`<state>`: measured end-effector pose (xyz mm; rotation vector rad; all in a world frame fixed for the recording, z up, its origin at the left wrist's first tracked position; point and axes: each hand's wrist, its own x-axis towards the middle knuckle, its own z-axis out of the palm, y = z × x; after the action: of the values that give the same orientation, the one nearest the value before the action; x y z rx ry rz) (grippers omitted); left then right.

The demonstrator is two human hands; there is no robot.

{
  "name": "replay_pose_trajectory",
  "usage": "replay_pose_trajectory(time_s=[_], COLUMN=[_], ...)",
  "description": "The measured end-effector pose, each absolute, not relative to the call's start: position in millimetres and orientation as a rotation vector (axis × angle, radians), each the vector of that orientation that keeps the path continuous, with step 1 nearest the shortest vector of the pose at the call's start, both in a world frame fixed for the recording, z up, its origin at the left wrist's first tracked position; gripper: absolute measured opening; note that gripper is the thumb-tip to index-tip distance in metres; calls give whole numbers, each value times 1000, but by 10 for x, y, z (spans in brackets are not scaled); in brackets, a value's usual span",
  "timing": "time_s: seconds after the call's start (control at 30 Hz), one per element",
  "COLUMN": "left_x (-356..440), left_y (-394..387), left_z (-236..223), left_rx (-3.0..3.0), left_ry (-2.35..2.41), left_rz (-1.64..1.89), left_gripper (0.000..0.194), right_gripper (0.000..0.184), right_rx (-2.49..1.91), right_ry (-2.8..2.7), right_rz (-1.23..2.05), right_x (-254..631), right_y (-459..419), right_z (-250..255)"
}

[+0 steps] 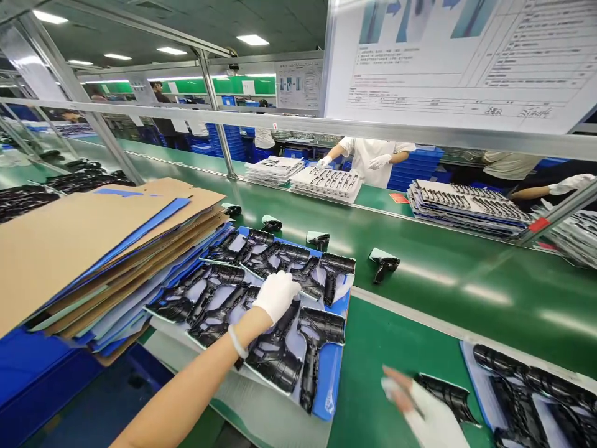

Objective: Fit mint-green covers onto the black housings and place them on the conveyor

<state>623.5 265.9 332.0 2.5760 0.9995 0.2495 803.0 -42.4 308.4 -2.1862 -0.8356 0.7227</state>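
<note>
Placed left hand (278,294) over black gun-shaped shells (280,367) on a blue sheet (331,376), near a blue bin (41,373). Held right hand (426,407) beside a lone shell (446,394). Could not tell either grip's closure.

wearing a plain white, close-fitting, thin fabric glove (273,300) on the left hand (278,295), ending at the wrist, with a narrow, pale, smooth ring-shaped band (237,341) circling the bare left forearm (198,382) just beyond it, and a similar white glove (438,423) on the right hand (425,407), blurred toward the far end.
</note>
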Motion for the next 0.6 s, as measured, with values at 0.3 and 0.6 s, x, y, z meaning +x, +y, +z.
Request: replay_pose_trajectory(time_s=[0.3,0.6], left_x=[5199,4856], left_y=[2558,2678], left_z=[3558,3342], left_rx=[1885,1155], left_ry=[1020,1313], left_rz=[614,1180], left_gripper=[49,60], right_gripper=[52,59], right_rx=[-2505,-2281], right_ry=[-1192,-1188], right_rz=[247,110], right_x=[7913,8113], right_y=[1862,1617], right_z=[3241,2999])
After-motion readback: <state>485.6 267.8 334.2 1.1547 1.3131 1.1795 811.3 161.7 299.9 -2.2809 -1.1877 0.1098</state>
